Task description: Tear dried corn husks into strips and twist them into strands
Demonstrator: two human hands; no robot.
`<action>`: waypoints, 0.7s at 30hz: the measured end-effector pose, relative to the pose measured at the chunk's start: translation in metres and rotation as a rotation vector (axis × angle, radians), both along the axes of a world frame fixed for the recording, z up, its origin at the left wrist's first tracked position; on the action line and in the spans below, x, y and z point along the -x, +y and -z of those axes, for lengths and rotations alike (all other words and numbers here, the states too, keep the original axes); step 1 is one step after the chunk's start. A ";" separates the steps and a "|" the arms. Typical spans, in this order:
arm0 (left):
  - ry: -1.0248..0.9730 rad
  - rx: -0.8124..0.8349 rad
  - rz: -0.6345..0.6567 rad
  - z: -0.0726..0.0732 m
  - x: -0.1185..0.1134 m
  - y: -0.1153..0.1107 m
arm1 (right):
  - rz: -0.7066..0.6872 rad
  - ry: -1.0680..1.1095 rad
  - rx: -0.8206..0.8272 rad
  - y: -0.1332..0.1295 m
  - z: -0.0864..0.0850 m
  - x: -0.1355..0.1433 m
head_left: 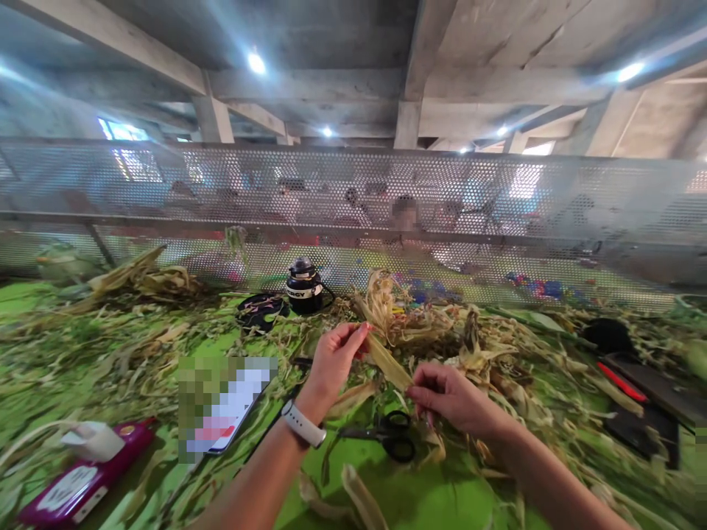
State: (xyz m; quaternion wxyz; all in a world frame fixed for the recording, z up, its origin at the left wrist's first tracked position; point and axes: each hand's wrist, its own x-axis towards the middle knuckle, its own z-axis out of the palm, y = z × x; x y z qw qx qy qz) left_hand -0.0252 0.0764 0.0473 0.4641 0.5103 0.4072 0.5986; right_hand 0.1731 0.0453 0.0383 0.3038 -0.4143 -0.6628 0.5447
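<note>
Working from the remote view. Strip of dry husk [389,362] is up off the green table [453,497], slanting from far left to near right between both hands.

Left hand [334,358]: thumb and forefinger closed in a pinch on the strip's far end. Right hand [456,397]: fingers curled, thumb tips meeting them at the near end; grip looks light, and the exact contact is partly hidden by the fingers.

Step in hand, as I judge it: handling a single piece, drawing it straight or smoothing it. Next move, I'd say, calls for keeping the left pinch firm while the right fingers work along the strip, gently, since dry husk could split.

Scissors [381,433] lie just below the strip, left of the right hand, touched by neither. If a cut were wanted, the right hand would have to let go first. Heaped husks [381,305] sit beyond the hands; phone [248,397] lies to the left.
</note>
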 end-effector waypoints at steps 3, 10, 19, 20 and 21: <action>-0.043 -0.009 -0.065 0.002 0.000 0.001 | 0.021 -0.001 0.003 0.000 -0.001 0.000; -0.275 0.095 -0.136 0.002 0.007 0.005 | 0.169 0.090 -0.007 0.003 0.001 0.002; 0.076 0.132 0.270 0.018 -0.024 -0.010 | 0.221 0.110 -0.002 0.004 0.013 0.009; 0.054 0.149 0.265 0.016 -0.023 -0.011 | 0.215 0.101 0.002 0.004 0.013 0.009; 0.036 0.175 0.275 0.014 -0.022 -0.011 | 0.205 0.092 0.006 0.004 0.012 0.009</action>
